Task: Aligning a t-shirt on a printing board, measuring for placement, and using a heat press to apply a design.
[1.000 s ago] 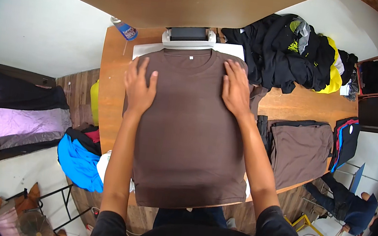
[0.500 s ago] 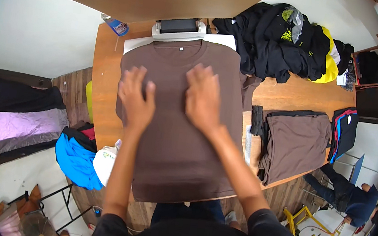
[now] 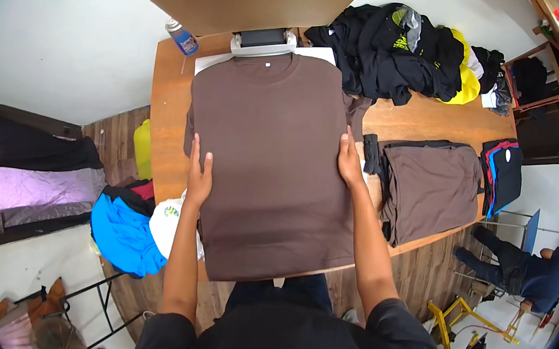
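- A brown T-shirt lies spread flat, front side down or up I cannot tell, on a wooden table; its collar points away from the person and its hem hangs just over the near table edge.
- The left hand rests flat on the shirt's left edge, about halfway down the body, fingers stretched out and close together, gripping nothing.
- The right hand lies flat on the shirt's right edge, a little farther up than the left, fingers extended and pressed on the cloth, not closed on it.
- The shirt's collar end lies over a white board, with a grey and black device just behind the collar.
- A blue spray can stands near the table's far left corner, apart from the shirt.
- Just right of the right hand, a second brown garment lies folded flat on the table, with a dark strip of cloth between it and the shirt.
- A folded dark garment with red and blue trim lies at the table's right end.
- A heap of black clothes with a yellow piece sits at the far right of the table.
- On the floor left of the table lie a blue cloth and a white bag.
- Another person sits on the floor at the right, well apart.
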Demonstrator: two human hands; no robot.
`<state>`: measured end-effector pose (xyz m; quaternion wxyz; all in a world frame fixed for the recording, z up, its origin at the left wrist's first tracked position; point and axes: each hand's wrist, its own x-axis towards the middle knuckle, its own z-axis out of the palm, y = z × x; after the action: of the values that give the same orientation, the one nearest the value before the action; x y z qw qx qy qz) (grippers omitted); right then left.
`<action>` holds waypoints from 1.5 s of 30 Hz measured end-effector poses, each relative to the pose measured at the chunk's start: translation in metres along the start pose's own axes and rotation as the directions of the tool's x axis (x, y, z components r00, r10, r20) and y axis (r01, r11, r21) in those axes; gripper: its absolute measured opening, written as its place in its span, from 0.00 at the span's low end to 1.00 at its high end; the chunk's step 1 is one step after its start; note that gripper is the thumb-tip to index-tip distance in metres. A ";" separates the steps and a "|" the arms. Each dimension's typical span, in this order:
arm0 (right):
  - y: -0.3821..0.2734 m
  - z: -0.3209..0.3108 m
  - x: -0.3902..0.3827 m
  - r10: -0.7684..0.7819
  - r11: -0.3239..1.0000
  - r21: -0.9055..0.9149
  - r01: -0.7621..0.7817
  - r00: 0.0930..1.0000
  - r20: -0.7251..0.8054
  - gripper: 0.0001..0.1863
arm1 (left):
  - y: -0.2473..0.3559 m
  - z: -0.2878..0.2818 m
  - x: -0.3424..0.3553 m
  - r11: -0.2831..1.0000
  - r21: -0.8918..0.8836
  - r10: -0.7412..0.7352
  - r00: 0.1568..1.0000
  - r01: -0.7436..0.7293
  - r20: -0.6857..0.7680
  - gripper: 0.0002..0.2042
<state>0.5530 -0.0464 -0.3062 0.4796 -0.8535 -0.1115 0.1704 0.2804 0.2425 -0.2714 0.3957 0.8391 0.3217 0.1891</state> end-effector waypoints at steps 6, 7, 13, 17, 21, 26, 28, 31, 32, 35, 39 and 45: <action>-0.060 0.029 -0.078 -0.559 0.792 -0.415 0.448 0.806 -0.195 0.25 | 0.035 0.003 -0.019 0.983 0.148 0.143 0.961 -0.110 -0.237 0.26; -0.080 0.042 -0.099 -0.602 0.740 -0.418 0.527 0.796 -0.061 0.26 | 0.051 0.011 -0.032 0.959 0.241 0.185 0.974 -0.150 -0.128 0.27; -0.048 0.065 -0.154 -0.511 0.595 -0.613 0.519 0.834 0.209 0.29 | 0.052 0.038 -0.094 0.795 0.514 0.232 0.944 -0.323 0.234 0.30; -0.020 0.000 -0.159 -0.392 0.678 -0.663 0.316 0.919 0.037 0.29 | 0.030 0.012 -0.112 0.830 0.499 0.201 0.968 -0.250 0.149 0.32; 0.010 -0.019 -0.162 -0.376 0.821 -0.453 0.347 0.926 0.028 0.30 | 0.013 0.016 -0.140 0.867 0.466 0.193 0.981 -0.176 0.010 0.34; 0.025 -0.021 -0.170 -0.333 0.897 -0.288 0.336 0.941 0.064 0.32 | 0.014 0.024 -0.193 0.880 0.475 0.055 0.992 0.004 -0.110 0.39; 0.030 -0.026 -0.170 -0.335 0.906 -0.260 0.333 0.942 0.039 0.32 | 0.017 0.028 -0.210 0.916 0.391 -0.033 0.989 0.087 -0.141 0.40; 0.040 -0.031 -0.175 -0.329 0.910 -0.259 0.325 0.944 0.026 0.31 | 0.014 0.033 -0.225 0.917 0.395 0.021 0.986 0.047 -0.166 0.40; 0.045 -0.033 -0.182 -0.295 0.924 -0.250 0.289 0.955 0.013 0.32 | 0.014 0.033 -0.232 0.922 0.378 -0.027 0.987 0.086 -0.159 0.42; 0.056 -0.035 -0.204 -0.234 0.943 -0.246 0.225 0.972 -0.007 0.33 | 0.010 0.036 -0.248 0.949 0.277 -0.095 0.973 0.152 -0.209 0.42; 0.062 -0.039 -0.241 -0.194 0.954 -0.232 0.191 0.981 0.011 0.37 | -0.007 0.031 -0.270 0.953 0.199 -0.177 0.952 0.229 -0.248 0.42; 0.129 -0.052 -0.288 -0.167 0.913 -0.380 0.150 0.986 -0.011 0.38 | -0.017 0.018 -0.306 0.938 0.327 -0.095 0.992 0.119 -0.089 0.34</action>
<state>0.3134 -0.2552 -0.3384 0.3205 -0.9216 -0.2007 0.0878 0.0636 0.0302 -0.3153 0.2469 0.8677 0.4080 0.1405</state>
